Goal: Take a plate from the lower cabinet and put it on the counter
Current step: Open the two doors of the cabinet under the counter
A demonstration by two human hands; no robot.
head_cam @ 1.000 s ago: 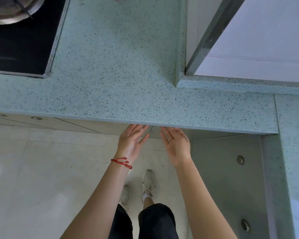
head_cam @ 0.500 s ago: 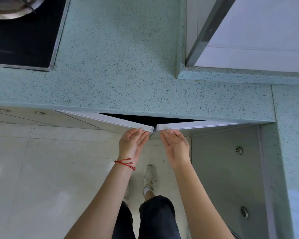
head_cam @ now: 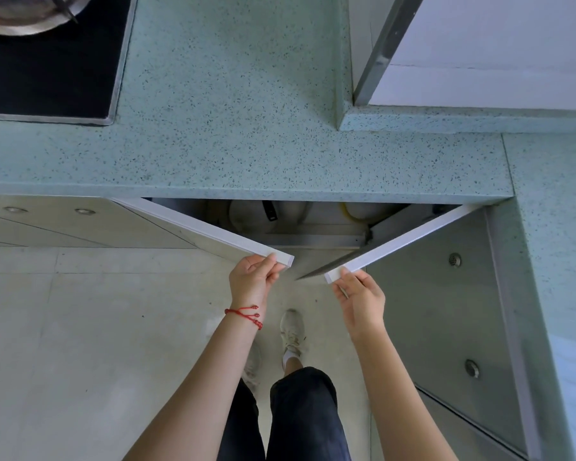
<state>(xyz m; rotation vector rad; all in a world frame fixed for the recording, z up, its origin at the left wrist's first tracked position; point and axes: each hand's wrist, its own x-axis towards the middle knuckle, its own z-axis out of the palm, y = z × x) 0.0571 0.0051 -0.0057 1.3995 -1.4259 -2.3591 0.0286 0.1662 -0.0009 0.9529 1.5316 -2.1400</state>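
Under the speckled green counter (head_cam: 246,138) the lower cabinet stands partly open. My left hand (head_cam: 253,277) grips the free edge of the left cabinet door (head_cam: 210,229). My right hand (head_cam: 359,294) grips the free edge of the right cabinet door (head_cam: 403,241). Both doors are swung out towards me in a V. Inside, in shadow, white dishes (head_cam: 250,216) show below the counter edge, with a dark utensil handle (head_cam: 269,211) over them and a pale bowl-like item (head_cam: 359,211) to the right. Whether any of these is a plate is unclear.
A black stove top (head_cam: 47,68) with a metal pan (head_cam: 24,11) is set into the counter at upper left. A raised ledge and window frame (head_cam: 379,61) stand at upper right. Another counter section (head_cam: 556,227) runs down the right side. My legs and shoes (head_cam: 291,331) are on pale floor tiles.
Both cabinet doors have swung from closed to well open, pulled outward by my hands, and the cabinet's contents have come into view.
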